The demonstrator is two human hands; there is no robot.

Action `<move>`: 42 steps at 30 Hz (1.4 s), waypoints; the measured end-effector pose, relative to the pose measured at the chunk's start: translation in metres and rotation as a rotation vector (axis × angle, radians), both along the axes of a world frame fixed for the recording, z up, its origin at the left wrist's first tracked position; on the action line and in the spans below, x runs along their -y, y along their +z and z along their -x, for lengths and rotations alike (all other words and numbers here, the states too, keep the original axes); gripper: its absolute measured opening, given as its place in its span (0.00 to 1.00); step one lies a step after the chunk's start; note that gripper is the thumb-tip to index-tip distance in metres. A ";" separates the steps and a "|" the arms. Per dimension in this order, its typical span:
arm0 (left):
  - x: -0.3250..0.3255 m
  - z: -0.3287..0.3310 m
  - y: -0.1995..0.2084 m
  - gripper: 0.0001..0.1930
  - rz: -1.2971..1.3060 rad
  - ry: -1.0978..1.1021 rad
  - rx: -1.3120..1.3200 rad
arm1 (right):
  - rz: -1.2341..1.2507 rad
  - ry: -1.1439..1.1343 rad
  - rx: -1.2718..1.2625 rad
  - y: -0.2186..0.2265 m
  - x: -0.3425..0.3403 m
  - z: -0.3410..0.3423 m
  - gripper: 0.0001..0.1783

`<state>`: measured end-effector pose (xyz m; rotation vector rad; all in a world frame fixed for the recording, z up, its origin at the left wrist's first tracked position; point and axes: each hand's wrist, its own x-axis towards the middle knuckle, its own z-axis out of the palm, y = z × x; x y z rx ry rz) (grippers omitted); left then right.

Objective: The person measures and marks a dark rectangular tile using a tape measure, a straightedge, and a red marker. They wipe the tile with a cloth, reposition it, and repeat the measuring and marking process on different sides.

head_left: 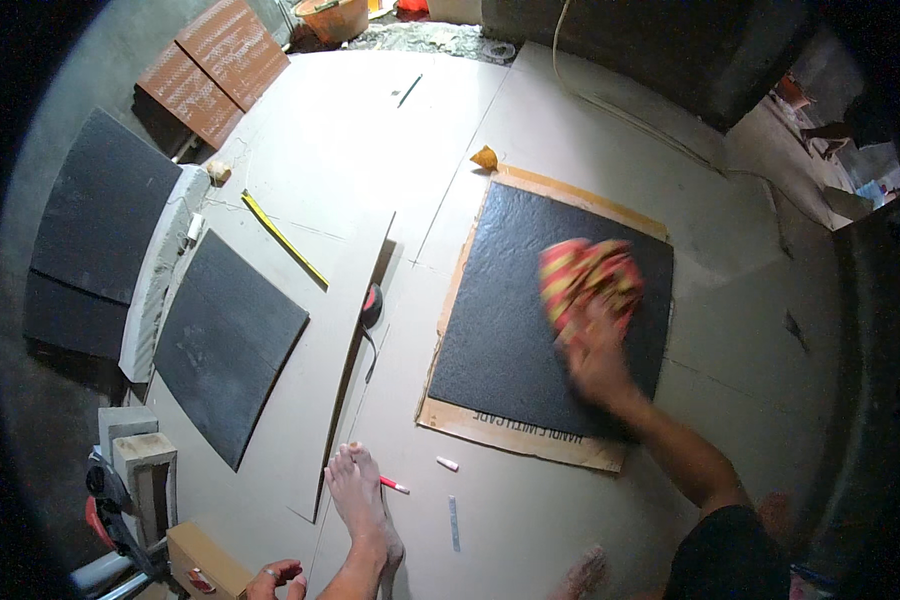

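Note:
My right hand (597, 350), smeared by motion, presses a red and yellow striped cloth (592, 275) onto the right part of a dark, textured square tile (510, 290). The tile lies on a slightly larger sheet of brown cardboard (530, 436), whose edges show around it. At the lower edge, my left hand (278, 580) is partly cut off, its fingers loosely bent and apart, holding nothing I can see. It is nearest a cardboard box (205, 562) and my bare foot (360, 500).
Left of the cardboard lie a long thin strip (355, 345), a tape measure (371, 306), another dark tile (232, 340) and a yellow level (285, 240). A red marker (395, 485) and white stick (447, 464) lie near my foot. Red bricks (213, 70) stand far left.

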<state>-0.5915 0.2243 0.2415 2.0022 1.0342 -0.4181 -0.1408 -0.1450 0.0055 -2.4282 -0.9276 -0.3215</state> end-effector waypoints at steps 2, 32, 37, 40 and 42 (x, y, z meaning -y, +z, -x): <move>-0.003 -0.005 -0.003 0.15 -0.055 -0.051 0.033 | 0.147 0.255 -0.165 0.002 -0.002 0.064 0.30; -0.003 -0.088 -0.010 0.14 -0.220 -0.416 0.046 | -0.114 -0.017 0.041 -0.035 -0.178 -0.189 0.18; 0.026 -0.203 -0.055 0.30 -0.268 -0.872 0.240 | -0.322 -0.204 0.038 -0.035 -0.170 -0.170 0.19; 0.062 -0.295 -0.119 0.50 -0.390 -1.135 0.258 | -0.166 -0.151 -0.030 -0.017 -0.154 -0.162 0.19; 0.083 -0.343 -0.158 0.54 -0.513 -1.166 0.252 | -0.128 -0.182 -0.050 -0.011 -0.141 -0.160 0.19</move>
